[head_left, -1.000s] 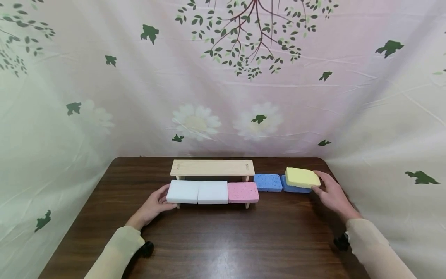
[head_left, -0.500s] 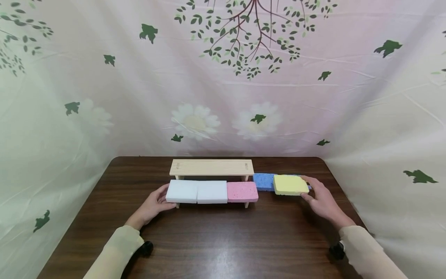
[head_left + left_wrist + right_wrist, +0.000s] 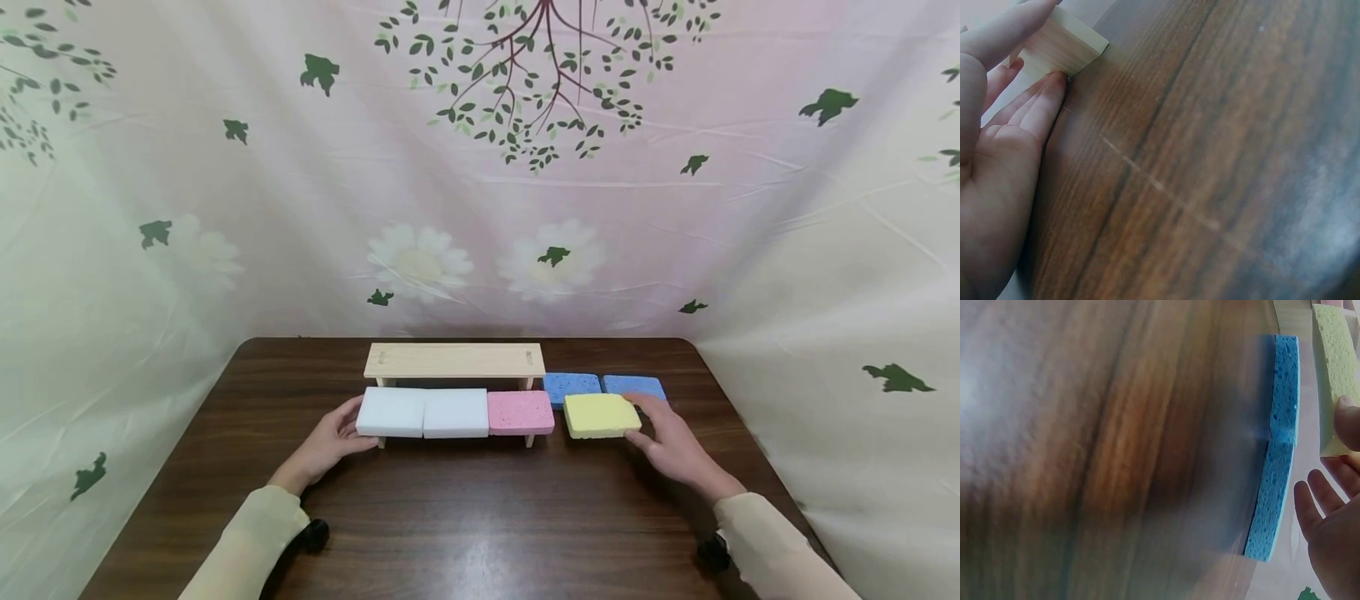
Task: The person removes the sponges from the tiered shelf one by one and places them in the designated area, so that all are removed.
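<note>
The right hand (image 3: 670,442) pinches the yellow sponge (image 3: 602,416) by its right end and holds it raised above the tabletop (image 3: 480,508), in front of two blue sponges (image 3: 572,388) lying side by side. A narrow gap separates its left edge from the pink sponge (image 3: 521,412).

The left hand (image 3: 324,442) grips the left end of the front tier of the wooden stand (image 3: 453,360), fingers behind, thumb in front; firmness cannot be told. Two white sponges (image 3: 391,412) and the pink one line that tier edge to edge, pink extending past the right front leg. Dark wood surface spans the room between the forearms.
</note>
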A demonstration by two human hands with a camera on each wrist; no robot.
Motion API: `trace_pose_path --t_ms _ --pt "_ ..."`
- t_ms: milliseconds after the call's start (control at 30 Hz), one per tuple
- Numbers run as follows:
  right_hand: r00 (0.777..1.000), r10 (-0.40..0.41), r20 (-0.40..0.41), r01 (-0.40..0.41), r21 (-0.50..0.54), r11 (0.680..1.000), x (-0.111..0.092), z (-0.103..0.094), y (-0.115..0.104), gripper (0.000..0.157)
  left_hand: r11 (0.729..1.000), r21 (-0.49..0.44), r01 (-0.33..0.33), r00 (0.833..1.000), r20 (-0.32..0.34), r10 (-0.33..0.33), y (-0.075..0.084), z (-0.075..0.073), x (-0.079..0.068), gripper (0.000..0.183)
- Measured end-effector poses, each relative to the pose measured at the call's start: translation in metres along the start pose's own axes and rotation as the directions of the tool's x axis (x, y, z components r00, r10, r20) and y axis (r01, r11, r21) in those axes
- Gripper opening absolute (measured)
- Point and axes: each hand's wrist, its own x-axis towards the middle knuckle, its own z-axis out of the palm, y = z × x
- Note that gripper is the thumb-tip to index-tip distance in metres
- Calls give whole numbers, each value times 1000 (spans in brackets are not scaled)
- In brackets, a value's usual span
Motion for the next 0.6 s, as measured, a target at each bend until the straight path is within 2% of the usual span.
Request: trace_pose_path --t_ms 600 --pt "998 -25 64 27 -31 999 -6 21 -4 55 1000 3 -2 1000 2 2 -1 -1 1 95"
